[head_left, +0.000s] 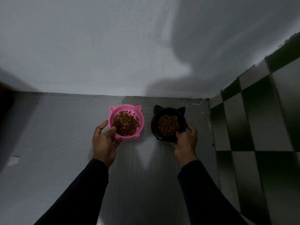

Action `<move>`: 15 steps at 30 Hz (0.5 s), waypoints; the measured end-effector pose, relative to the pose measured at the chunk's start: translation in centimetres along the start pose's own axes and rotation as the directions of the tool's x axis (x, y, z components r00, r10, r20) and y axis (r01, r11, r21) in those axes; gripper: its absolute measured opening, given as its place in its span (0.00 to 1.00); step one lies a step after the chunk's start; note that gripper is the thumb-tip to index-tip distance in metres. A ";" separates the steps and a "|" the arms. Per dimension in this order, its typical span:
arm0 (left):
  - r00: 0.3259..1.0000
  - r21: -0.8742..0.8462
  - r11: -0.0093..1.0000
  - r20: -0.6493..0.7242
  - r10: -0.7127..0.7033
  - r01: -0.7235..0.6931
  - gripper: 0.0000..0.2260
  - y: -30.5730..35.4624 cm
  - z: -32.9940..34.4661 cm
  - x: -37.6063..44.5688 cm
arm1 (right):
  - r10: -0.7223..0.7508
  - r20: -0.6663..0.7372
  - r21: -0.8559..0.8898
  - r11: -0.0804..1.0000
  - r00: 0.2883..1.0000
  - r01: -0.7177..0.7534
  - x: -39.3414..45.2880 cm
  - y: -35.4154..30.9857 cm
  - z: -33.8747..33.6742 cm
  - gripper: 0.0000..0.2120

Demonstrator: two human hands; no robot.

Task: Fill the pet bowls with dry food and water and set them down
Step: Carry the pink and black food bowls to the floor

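A pink cat-eared bowl (141,120) holds a heap of brown dry food (125,125). My left hand (104,142) grips its near left rim, thumb over the edge. To its right, a black cat-eared bowl (156,111) also holds brown dry food (168,125). My right hand (186,140) grips the black bowl's near right rim. Both bowls are low over the grey floor near the wall; whether they touch the floor I cannot tell.
A grey floor (65,143) runs up to a pale wall (113,46) just behind the bowls. A checkered tiled wall (259,127) closes off the right side. Something dark (6,101) sits at the far left edge.
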State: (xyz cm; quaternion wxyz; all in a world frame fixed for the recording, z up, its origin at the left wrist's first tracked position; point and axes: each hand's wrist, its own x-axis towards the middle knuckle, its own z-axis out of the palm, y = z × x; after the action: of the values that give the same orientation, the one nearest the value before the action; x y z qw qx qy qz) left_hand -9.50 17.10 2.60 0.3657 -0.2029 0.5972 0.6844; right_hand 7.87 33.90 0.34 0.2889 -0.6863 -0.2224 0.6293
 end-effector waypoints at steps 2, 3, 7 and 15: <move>1.000 0.001 1.000 -0.001 -0.011 0.011 0.23 -0.8 -0.1 1.1 | -0.007 -0.009 -0.010 1.000 1.000 0.007 1.0 0.6 0.0 0.31; 1.000 0.005 1.000 -0.001 -0.014 0.014 0.23 -1.2 -0.2 1.5 | -0.009 -0.009 -0.015 1.000 1.000 0.009 1.4 0.9 0.0 0.31; 1.000 0.006 1.000 0.008 -0.029 0.028 0.24 -2.1 -0.5 2.9 | -0.031 0.003 -0.046 0.998 1.000 0.031 3.0 1.7 -0.2 0.31; 0.998 0.009 1.000 0.051 -0.027 0.026 0.24 -3.7 -0.4 4.5 | -0.033 0.013 -0.109 0.993 0.999 0.034 4.3 2.4 0.0 0.31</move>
State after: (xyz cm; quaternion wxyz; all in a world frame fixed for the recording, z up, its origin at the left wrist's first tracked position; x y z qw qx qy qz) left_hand -9.80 17.90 -3.18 0.3906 -0.1917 0.5877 0.6821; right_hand 8.15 35.05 -4.47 0.2601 -0.6936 -0.2696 0.6153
